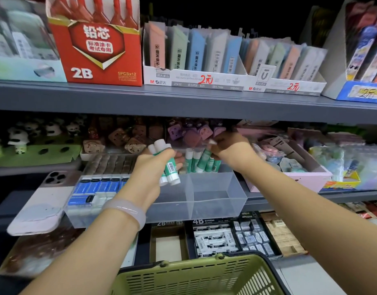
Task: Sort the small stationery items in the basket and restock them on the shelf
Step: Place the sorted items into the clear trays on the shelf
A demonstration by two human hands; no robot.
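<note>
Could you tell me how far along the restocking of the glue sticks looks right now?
Partly done. Several green glue sticks already stand at the back of the clear bin. In hand: the left hand grips a bundle of glue sticks, while the right hand sets one among the standing ones. Left: that bundle. The green basket's contents are not visible.

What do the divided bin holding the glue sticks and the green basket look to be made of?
Divided bin: clear, slightly frosted rigid plastic, since the shelf shows through its walls. Green basket: moulded matte plastic, judging by its slotted walls, with a dark handle, probably plastic too.
</note>
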